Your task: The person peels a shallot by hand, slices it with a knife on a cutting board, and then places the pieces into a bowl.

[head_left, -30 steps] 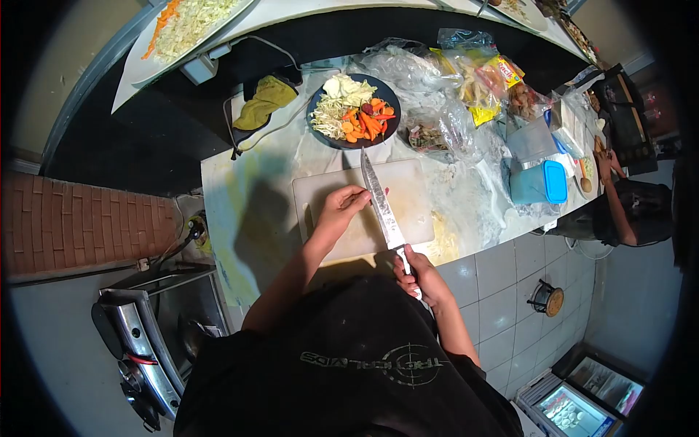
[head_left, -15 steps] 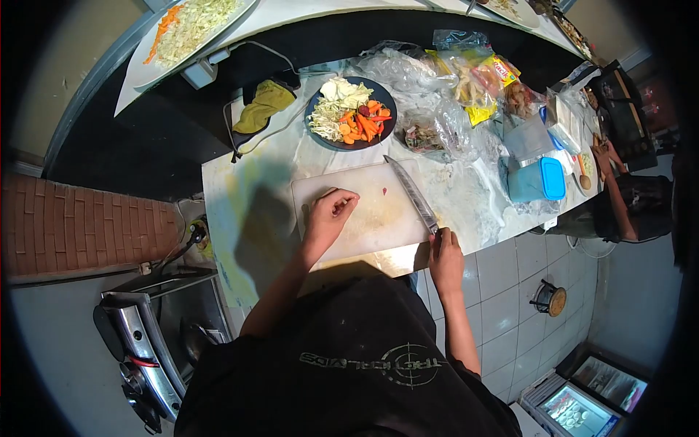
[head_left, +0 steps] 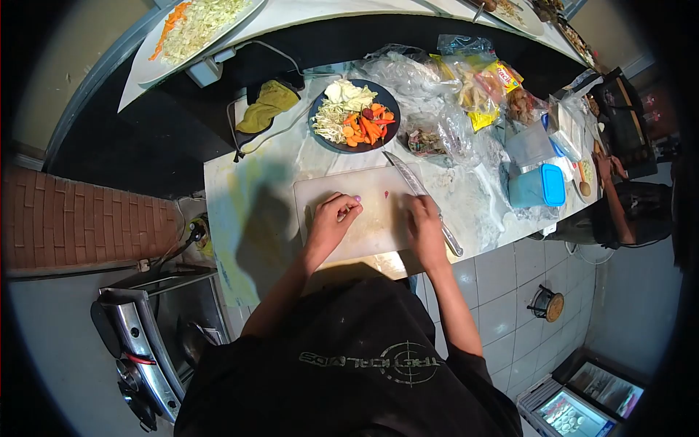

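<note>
Left grip (head_left: 333,221) is pinched together at the fingertips on a small purple piece (head_left: 357,198), held above the left half of a white cutting board (head_left: 378,233). Right grip (head_left: 424,226) is at the board's right edge, palm down, fingers pointing away from the body and slightly bent; whether they hold anything cannot be told. Just beside it lies a knife (head_left: 408,175), its handle end toward the person and its tip pointing away, slanting to the left. Whether the hand touches it is unclear. A tiny red bit (head_left: 386,194) rests on the board between the hands.

Beyond the board, on the pale, marbled counter (head_left: 233,182), stands a dark round plate (head_left: 339,148). It carries sliced carrot (head_left: 355,135), red chillies (head_left: 386,123), bean sprouts (head_left: 328,126) and pale cabbage (head_left: 348,95). Left of the plate is a crumpled green cloth (head_left: 267,105); to the right are a blue-lidded container (head_left: 526,189) and, past it, a spread of clear plastic bags (head_left: 404,76) with a yellow packet (head_left: 502,75) among them.

Farther off, a white dish of shredded vegetables (head_left: 204,29) sits on a raised ledge, and another person's hands (head_left: 611,167) show at the far right.
</note>
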{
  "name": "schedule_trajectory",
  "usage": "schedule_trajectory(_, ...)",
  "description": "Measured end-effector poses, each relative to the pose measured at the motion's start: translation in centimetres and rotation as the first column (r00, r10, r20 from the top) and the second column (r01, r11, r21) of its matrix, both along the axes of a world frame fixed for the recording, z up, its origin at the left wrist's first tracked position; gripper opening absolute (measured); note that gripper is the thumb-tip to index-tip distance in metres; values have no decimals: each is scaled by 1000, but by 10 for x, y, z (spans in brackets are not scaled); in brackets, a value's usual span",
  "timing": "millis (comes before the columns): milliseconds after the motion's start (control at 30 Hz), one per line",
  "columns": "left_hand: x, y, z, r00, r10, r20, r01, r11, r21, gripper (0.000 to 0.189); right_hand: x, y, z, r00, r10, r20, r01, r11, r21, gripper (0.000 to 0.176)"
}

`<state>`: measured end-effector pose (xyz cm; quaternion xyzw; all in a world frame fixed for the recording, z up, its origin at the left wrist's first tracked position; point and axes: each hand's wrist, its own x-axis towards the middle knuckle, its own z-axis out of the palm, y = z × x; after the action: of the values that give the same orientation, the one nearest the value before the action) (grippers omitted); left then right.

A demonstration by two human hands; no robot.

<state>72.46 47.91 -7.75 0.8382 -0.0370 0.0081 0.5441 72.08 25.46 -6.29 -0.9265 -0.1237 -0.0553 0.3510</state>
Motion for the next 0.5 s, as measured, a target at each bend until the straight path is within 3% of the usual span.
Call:
schedule_trajectory(100,-1,2,1,1000,4,-9,-4,1000,-11,13,21,23,-11,994,103,48,-104,994,16,32)
schedule_trajectory(200,-3,4,11,999,15,-34,-15,1000,-3,12,33,33,-30,980,177,92,-155,966,-209,21)
schedule_trajectory(300,-4,8,5,1000,13,-23,-14,1000,-27,13,30,36,-28,984,175,20,-165,953,-254,23)
schedule_trajectory(500,-3,5,4,997,-1,-75,-3,998,-58,13,31,42,-27,990,127,55,-102,938,-332,23)
